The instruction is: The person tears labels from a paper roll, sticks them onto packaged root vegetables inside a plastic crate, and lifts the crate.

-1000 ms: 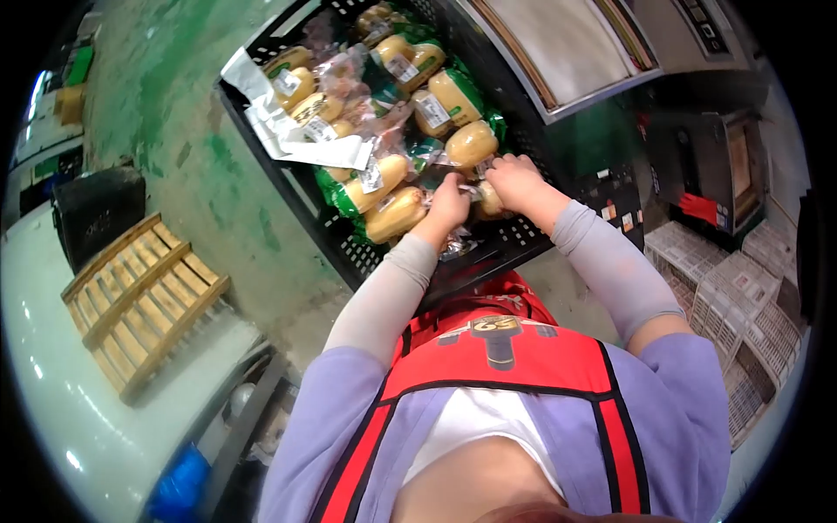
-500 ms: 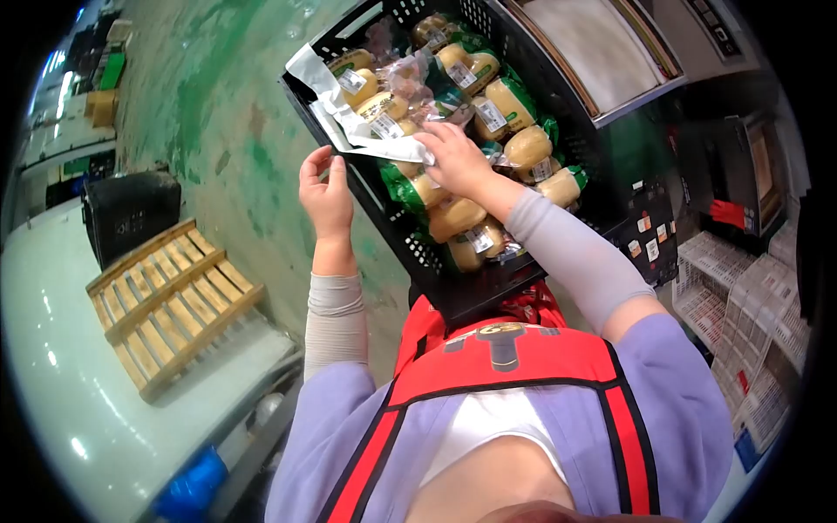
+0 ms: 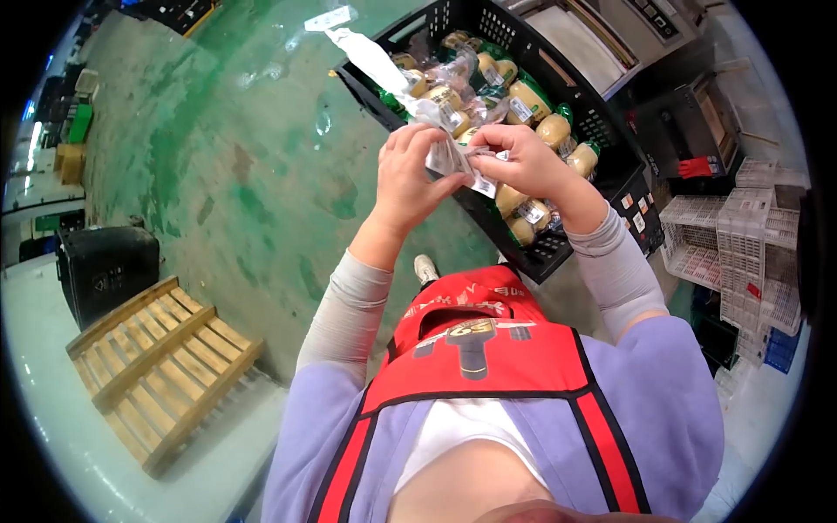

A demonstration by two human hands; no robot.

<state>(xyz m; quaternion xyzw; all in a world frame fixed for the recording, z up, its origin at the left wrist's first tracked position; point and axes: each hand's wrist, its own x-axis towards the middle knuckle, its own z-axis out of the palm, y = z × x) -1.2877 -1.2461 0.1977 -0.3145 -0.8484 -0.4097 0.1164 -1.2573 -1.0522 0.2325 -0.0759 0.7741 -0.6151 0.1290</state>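
A long white paper strip (image 3: 370,57) hangs along the near left rim of a black perforated crate (image 3: 542,261). My left hand (image 3: 408,170) is closed around the strip's lower end, thumb pointing right. Close beside it, my right hand (image 3: 521,162) pinches the end of the same strip, a small white piece showing between the fingers. Both hands are above the crate's left edge. Inside the crate lie several plastic-wrapped packs of pale yellow potatoes (image 3: 529,103) with green film and white barcode labels. The hands and strip cover part of them.
To the right stand a machine with a pale top (image 3: 575,44), a red glove (image 3: 695,166) and stacked white baskets (image 3: 741,248). A wooden pallet (image 3: 161,370) and a black bin (image 3: 109,272) are at the left. The green floor (image 3: 261,174) looks shiny.
My left hand has moved right and closed on the strip beside my right hand. Both hands have drawn together at its end. The view has shifted, showing more floor and my shoe.
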